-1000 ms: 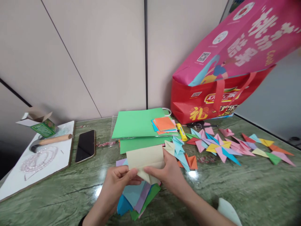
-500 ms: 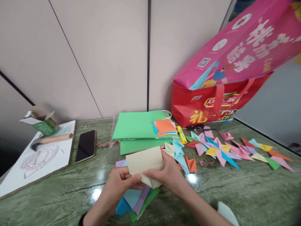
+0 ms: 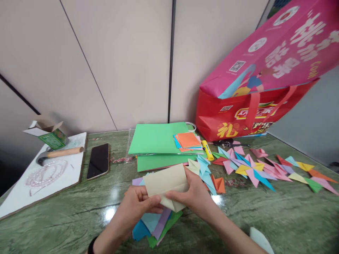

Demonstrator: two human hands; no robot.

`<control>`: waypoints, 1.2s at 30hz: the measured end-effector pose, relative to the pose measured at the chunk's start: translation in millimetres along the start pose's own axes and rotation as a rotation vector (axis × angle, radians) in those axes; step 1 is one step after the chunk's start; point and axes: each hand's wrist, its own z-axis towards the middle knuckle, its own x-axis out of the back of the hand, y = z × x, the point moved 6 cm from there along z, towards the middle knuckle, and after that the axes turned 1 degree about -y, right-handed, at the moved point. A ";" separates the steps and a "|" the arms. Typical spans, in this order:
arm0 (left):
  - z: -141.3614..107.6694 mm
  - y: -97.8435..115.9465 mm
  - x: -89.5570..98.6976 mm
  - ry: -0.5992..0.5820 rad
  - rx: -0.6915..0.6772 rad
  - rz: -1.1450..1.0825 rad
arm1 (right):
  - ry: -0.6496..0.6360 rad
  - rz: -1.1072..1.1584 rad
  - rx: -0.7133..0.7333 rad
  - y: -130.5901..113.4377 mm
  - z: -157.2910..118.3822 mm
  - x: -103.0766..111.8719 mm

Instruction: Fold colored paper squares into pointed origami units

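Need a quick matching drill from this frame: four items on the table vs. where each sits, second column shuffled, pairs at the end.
Things:
1. cream paper
2. phone
3. glue stick
4. hammer

Places:
A. on the white board, above the beads
B. held in both hands, left hand and right hand
C. on the green table, right of the white board
D. right of the orange paper stack

Pairs: 1-B, 2-C, 3-D, 4-A
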 end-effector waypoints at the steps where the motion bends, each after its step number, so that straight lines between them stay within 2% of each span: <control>1: 0.0 0.5 -0.8 0.001 -0.005 0.003 | -0.006 0.005 0.002 0.1 0.2 0.2; 8: 1.6 -1.0 -0.9 0.081 -0.039 0.045 | -0.034 0.015 -0.040 5.5 3.0 -0.4; 12: 3.5 -3.8 0.9 0.124 -0.050 0.025 | 0.099 -0.106 -0.025 10.1 -0.7 -0.3; 14: 4.3 -3.4 2.8 0.166 -0.076 0.021 | 0.178 -0.156 0.028 10.1 -5.0 -1.5; 16: 3.7 -1.5 5.3 0.230 -0.111 0.041 | 0.210 -0.191 0.106 7.8 -9.5 -5.9; 20: -2.9 6.5 8.9 0.383 -0.183 0.174 | 0.251 -0.199 0.107 7.9 -14.8 -12.2; 26: -9.5 19.8 0.2 0.364 -0.307 0.247 | 0.237 -0.085 -0.021 11.5 -14.3 -14.3; 33: -6.1 13.1 -2.8 0.356 -0.256 0.172 | 0.242 -0.053 -0.063 12.1 -14.4 -13.8; 36: -6.2 9.0 0.8 0.400 -0.226 0.172 | 0.233 -0.046 -0.069 13.2 -13.9 -15.0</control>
